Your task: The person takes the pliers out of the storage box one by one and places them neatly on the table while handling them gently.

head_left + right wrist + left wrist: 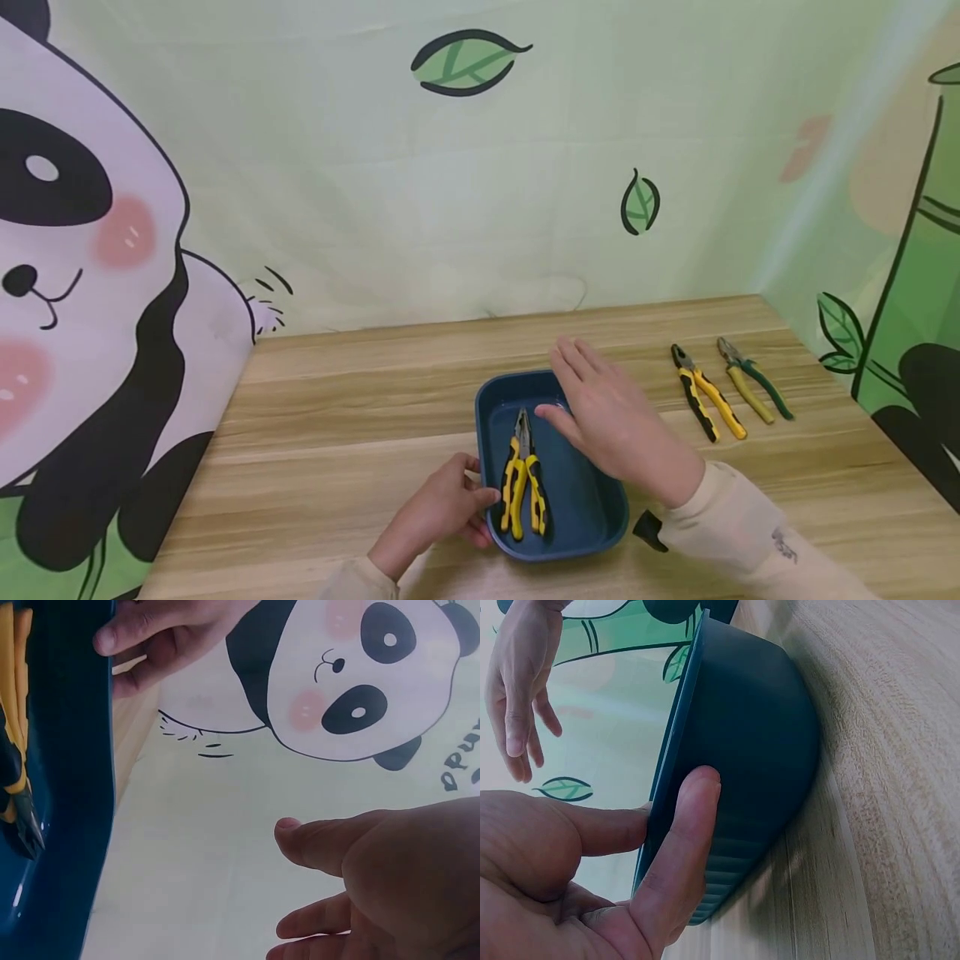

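Left hand (450, 500)'s got the blue tray (581, 517) pinched at its left rim, yellow-and-black pliers (518, 487) lying in the tray's left half. Right hand (611, 417)'s just hanging over the tray's right side, fingers straight, gripping nothing. Combination pliers (714, 396) plus green-and-yellow pliers (762, 380) sit right of the tray, panda-print backdrop (337, 208) behind it.

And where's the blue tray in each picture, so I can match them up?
Head view: the blue tray is low down, just right of the middle.
Left wrist view: it fills the middle, showing its outside wall.
Right wrist view: it runs down the left edge, partly cut off.
Shared landmark: the left hand, holding the tray's edge in all three.
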